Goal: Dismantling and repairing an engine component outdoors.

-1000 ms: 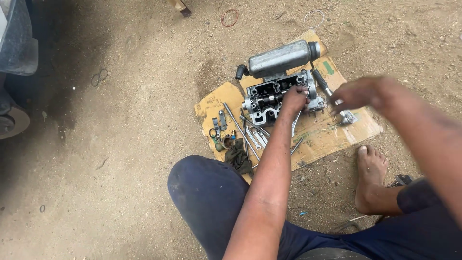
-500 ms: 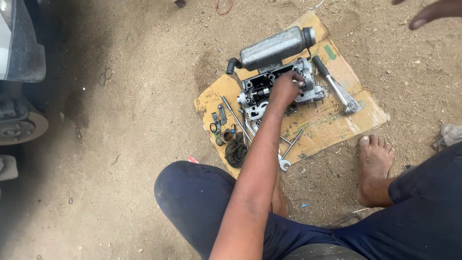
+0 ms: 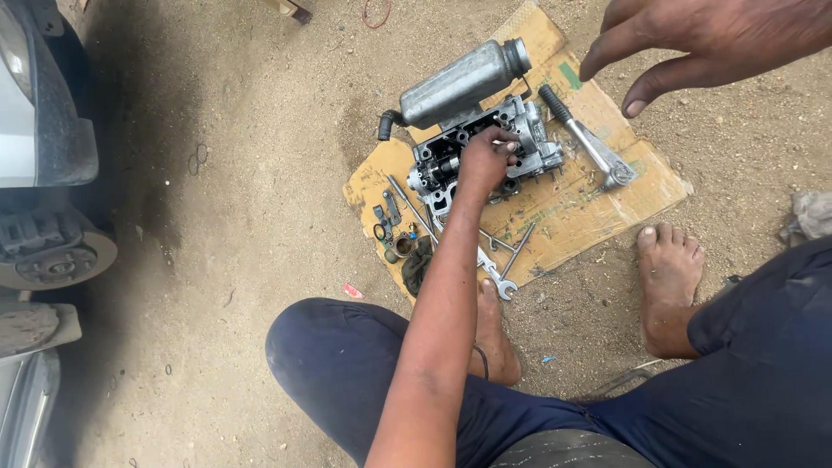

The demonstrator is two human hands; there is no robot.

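My left hand [image 3: 485,160] reaches forward and its curled fingers grip the top of a grey metal engine part [image 3: 529,143] lying on a sheet of cardboard [image 3: 589,212]. My right hand [image 3: 693,43] hovers at the top right with its fingers spread and nothing in it, above and to the right of a ratchet wrench [image 3: 589,143]. A silver cylindrical canister [image 3: 459,82] lies just behind the engine part.
Spanners [image 3: 494,273], rods and small fittings [image 3: 390,225] lie on the cardboard's near-left part. My bare feet [image 3: 667,277] rest on sandy ground. A car's bumper [image 3: 52,113] and brake disc [image 3: 52,251] stand at the left edge. A rag [image 3: 810,217] lies at the right.
My right hand has lifted from beside the ratchet wrench up to the top right and spread open. My left hand stays on the engine part.
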